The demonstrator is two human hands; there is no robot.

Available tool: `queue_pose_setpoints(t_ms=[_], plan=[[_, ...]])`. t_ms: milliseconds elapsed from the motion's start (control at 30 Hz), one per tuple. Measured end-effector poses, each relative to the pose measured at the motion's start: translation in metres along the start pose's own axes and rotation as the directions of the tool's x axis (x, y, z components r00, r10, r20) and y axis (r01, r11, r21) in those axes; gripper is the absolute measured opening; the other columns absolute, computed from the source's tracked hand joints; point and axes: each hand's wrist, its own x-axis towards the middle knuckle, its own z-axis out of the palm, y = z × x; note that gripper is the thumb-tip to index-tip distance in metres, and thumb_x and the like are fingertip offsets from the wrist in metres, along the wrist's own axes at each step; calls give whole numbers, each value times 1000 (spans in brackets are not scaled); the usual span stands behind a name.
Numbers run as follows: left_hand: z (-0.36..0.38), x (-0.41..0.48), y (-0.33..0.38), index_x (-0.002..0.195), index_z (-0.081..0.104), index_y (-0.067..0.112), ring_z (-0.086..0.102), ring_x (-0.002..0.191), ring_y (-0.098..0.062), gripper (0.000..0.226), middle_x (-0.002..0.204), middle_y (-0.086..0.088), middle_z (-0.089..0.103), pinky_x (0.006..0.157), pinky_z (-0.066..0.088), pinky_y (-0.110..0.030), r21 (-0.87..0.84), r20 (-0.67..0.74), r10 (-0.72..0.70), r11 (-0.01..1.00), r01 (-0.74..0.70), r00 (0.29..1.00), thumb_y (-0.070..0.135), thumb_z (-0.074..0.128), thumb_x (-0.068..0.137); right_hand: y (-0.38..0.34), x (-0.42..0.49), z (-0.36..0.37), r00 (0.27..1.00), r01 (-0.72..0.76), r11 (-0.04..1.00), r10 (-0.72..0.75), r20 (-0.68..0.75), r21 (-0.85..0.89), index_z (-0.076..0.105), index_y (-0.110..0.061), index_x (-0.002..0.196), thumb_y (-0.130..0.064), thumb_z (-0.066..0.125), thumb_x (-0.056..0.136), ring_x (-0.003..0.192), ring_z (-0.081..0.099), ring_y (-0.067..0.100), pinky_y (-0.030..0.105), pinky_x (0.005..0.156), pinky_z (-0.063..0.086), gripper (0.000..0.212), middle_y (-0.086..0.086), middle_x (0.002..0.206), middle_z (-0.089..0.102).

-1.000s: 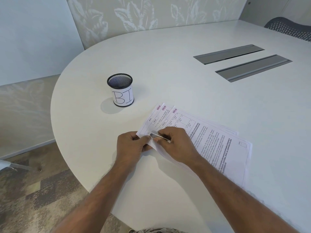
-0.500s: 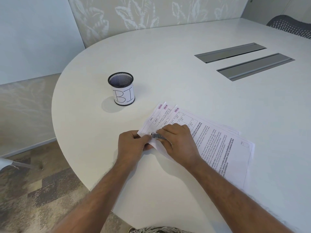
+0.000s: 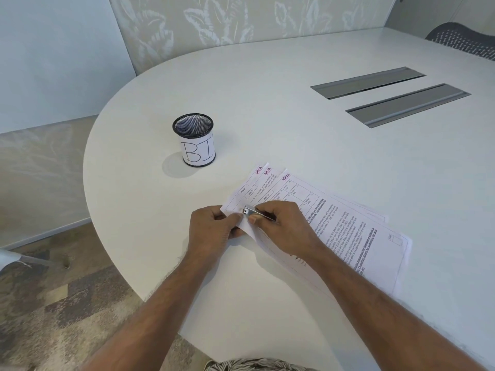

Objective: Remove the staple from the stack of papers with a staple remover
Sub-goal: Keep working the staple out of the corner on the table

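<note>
A mesh pen cup (image 3: 193, 139) stands well apart to the left on the desk (image 3: 267, 103), out of the working area. The left grip (image 3: 214, 226) pinches the near corner of the stack of papers (image 3: 348, 236), likely to stop the sheets sliding. Just beside it the staple remover (image 3: 254, 212), a small metal tool, points at that corner with the right grip (image 3: 284, 228) curled round it; the staple itself is hidden, and the fanned sheets trail off rightward

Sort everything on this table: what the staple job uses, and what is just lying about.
In the job: stack of papers, its corner pinched by the left hand; staple remover, gripped by the right hand.
Lying about: mesh pen cup marked BI; grey table hatches; chair at the far edge.
</note>
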Motion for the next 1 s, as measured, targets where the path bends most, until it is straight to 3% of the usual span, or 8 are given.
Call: queue_pose_setpoints(t_ms=[200,333,400,500,633,767,867,1000], plan=[[-1,0,-1,82,77,-5,72,71,-30,8,87,-27,77,77,65,-47,-11,5,7,1000,-7,1000,-6,69,83,1,-1,0,999,-44,998,44,3,39,50,-3,65,-33,63,92,51,29,11,27,51,25,43,-3,55,34],[-1,-1,3,85,76,-8,70,71,-28,6,93,-36,72,70,66,-38,-54,32,18,998,-17,999,-7,70,82,3,-2,4,976,134,956,-172,-131,-259,65,-13,72,-28,67,86,59,48,14,32,56,39,21,-3,61,56],[-1,-1,4,87,75,-9,70,73,-29,8,96,-37,72,71,66,-38,-69,37,14,998,-11,999,-7,71,81,4,-3,3,953,202,913,-267,-144,-355,73,-21,83,-26,68,84,63,52,11,31,61,38,7,-7,67,60],[-1,0,3,88,75,-9,70,76,-31,8,97,-38,71,73,66,-41,-79,34,11,997,-8,999,-4,73,81,5,-3,1,944,203,895,-287,-162,-398,76,-28,93,-23,69,82,73,61,11,30,67,32,14,-9,76,67],[-1,1,0,88,75,-6,73,78,-35,8,97,-37,72,76,66,-44,-50,38,24,999,-22,999,-2,72,83,6,-3,2,946,193,900,-276,-168,-391,76,-29,94,-23,71,82,74,61,9,28,68,29,14,-12,78,67],[-2,1,-1,93,76,-3,75,93,-42,11,97,-28,77,76,65,-38,-62,57,13,998,-10,998,-4,68,87,7,-3,1,958,172,934,-233,-170,-312,76,-27,93,-28,71,83,70,57,6,29,65,39,12,-18,73,60],[-3,2,-1,93,76,-3,75,86,-36,12,100,-28,77,78,65,-38,-59,66,12,998,-8,998,-5,66,87,7,-3,-1,964,158,952,-207,-167,-263,77,-24,94,-28,72,83,69,59,8,30,64,49,12,-11,74,66],[-3,2,-2,91,76,-2,74,86,-34,12,100,-28,77,82,64,-43,-87,79,5,996,2,997,-6,64,87,6,-4,-2,973,77,990,-100,-209,-115,75,-22,89,-28,74,85,70,60,11,28,65,49,8,-8,76,67]])
